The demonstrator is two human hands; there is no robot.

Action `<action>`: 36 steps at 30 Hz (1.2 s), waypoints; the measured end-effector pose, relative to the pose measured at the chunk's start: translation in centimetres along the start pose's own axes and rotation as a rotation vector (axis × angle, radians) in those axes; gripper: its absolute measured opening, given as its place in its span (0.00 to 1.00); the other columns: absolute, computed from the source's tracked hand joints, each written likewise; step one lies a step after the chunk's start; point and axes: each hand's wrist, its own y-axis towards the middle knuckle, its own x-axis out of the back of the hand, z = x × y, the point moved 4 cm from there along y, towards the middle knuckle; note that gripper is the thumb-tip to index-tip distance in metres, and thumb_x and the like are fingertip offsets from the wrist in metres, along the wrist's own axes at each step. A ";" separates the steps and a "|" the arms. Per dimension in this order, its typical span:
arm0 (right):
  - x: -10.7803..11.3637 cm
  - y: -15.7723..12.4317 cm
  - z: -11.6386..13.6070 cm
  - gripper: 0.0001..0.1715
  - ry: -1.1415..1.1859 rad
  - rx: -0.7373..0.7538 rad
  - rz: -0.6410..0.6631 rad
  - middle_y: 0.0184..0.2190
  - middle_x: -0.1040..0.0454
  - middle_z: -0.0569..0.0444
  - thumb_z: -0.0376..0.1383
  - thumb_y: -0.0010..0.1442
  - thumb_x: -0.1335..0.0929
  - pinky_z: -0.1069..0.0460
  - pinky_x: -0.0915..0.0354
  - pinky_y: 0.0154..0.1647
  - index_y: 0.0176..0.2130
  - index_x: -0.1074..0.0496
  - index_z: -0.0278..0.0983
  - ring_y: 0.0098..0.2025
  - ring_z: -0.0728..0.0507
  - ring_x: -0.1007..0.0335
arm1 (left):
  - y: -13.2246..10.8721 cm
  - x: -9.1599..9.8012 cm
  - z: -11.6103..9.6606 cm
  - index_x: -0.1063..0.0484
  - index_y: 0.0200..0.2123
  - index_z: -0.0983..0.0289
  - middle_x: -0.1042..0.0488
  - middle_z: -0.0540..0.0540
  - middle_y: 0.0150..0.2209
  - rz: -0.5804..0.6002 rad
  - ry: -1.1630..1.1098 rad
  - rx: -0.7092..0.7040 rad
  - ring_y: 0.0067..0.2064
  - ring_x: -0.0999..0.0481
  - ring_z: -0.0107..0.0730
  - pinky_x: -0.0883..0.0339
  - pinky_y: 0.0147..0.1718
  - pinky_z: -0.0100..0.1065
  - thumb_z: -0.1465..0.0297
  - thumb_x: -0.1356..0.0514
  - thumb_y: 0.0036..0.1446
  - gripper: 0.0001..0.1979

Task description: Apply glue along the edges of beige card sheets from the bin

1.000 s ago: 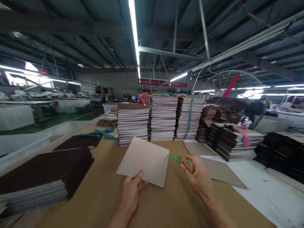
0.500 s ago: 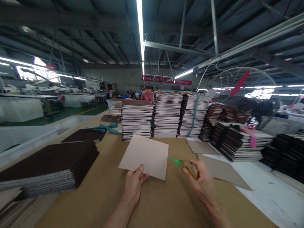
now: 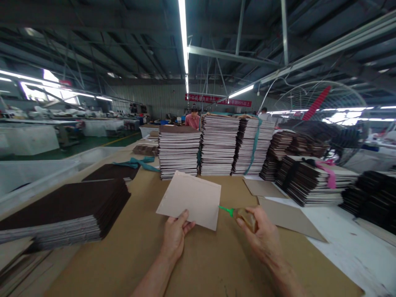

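A pale, flat rectangular panel [image 3: 193,196] is pinched at its near edge by my left hand [image 3: 176,233], thumb on top and fingers underneath. It is held tilted above the brown board [image 3: 204,264] that covers the table. My right hand [image 3: 262,235] is wrapped round a squeeze bottle [image 3: 246,218] of amber liquid. The bottle's thin green nozzle [image 3: 226,210] points left, its tip at the panel's right edge; whether it touches, I cannot tell.
Tall stacks of dark-and-white panels [image 3: 218,146] stand behind, one tied with a teal strip [image 3: 254,144]. A dark pile [image 3: 64,206] lies at left, flat boards [image 3: 291,216] and a strapped bundle [image 3: 312,181] at right. A fan [image 3: 334,123] and a person [image 3: 193,119] are beyond.
The view has shifted slightly. The nozzle tip sits a little lower along the panel's right edge. Both hands keep their holds.
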 end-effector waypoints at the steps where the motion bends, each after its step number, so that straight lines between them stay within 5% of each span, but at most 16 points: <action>1: -0.1 0.0 0.0 0.17 0.002 -0.002 0.022 0.36 0.35 0.55 0.49 0.62 0.36 0.50 0.40 0.29 0.44 0.36 0.42 0.32 0.44 0.37 | 0.0 0.0 0.0 0.30 0.34 0.68 0.26 0.54 0.32 -0.002 -0.001 -0.001 0.28 0.26 0.30 0.24 0.25 0.33 0.75 0.33 0.46 0.11; 4: -0.4 -0.4 0.0 0.16 0.034 0.004 0.090 0.37 0.35 0.55 0.49 0.62 0.36 0.50 0.38 0.31 0.44 0.36 0.42 0.34 0.43 0.36 | 0.0 0.0 -0.1 0.29 0.34 0.68 0.25 0.55 0.32 0.004 0.006 0.003 0.28 0.26 0.30 0.23 0.25 0.33 0.75 0.33 0.47 0.10; 10: 0.0 -0.7 0.0 0.17 0.019 0.011 0.023 0.37 0.35 0.55 0.49 0.62 0.36 0.50 0.39 0.29 0.44 0.36 0.42 0.32 0.44 0.37 | -0.1 -0.2 -0.2 0.29 0.34 0.68 0.26 0.54 0.31 0.010 -0.004 -0.003 0.27 0.26 0.30 0.24 0.25 0.33 0.74 0.32 0.45 0.11; 15: -0.5 -1.2 0.0 0.16 0.044 0.010 0.139 0.39 0.34 0.55 0.48 0.62 0.36 0.49 0.37 0.34 0.45 0.36 0.43 0.37 0.43 0.35 | 0.2 0.1 0.1 0.29 0.34 0.67 0.26 0.53 0.32 0.014 0.004 -0.004 0.28 0.26 0.31 0.23 0.26 0.34 0.73 0.32 0.45 0.12; 21: -0.3 -1.1 0.2 0.16 0.018 0.046 0.024 0.39 0.35 0.55 0.47 0.62 0.35 0.50 0.37 0.32 0.46 0.37 0.42 0.36 0.44 0.35 | 0.0 0.0 0.0 0.29 0.35 0.67 0.25 0.53 0.31 0.024 -0.004 -0.007 0.27 0.26 0.30 0.24 0.25 0.33 0.73 0.31 0.44 0.14; 26: -0.7 -1.5 0.3 0.15 0.034 0.067 0.125 0.39 0.35 0.55 0.47 0.63 0.36 0.49 0.36 0.35 0.46 0.36 0.43 0.37 0.44 0.35 | 0.0 0.0 0.0 0.29 0.34 0.67 0.25 0.54 0.31 0.021 -0.005 0.000 0.28 0.25 0.31 0.24 0.25 0.32 0.72 0.30 0.43 0.15; 32: -0.1 -1.3 0.5 0.14 0.014 0.061 0.065 0.39 0.34 0.55 0.47 0.62 0.36 0.50 0.36 0.33 0.45 0.37 0.44 0.37 0.43 0.34 | 0.1 0.0 0.1 0.28 0.35 0.68 0.25 0.55 0.32 0.029 0.005 0.001 0.28 0.25 0.31 0.24 0.25 0.32 0.72 0.31 0.44 0.14; 36: -0.5 -1.7 0.8 0.13 0.012 0.089 0.163 0.40 0.33 0.54 0.46 0.63 0.37 0.49 0.34 0.35 0.46 0.37 0.43 0.39 0.43 0.33 | 0.0 0.0 0.0 0.29 0.35 0.68 0.24 0.55 0.32 0.013 0.002 0.007 0.29 0.25 0.31 0.23 0.25 0.33 0.73 0.32 0.46 0.12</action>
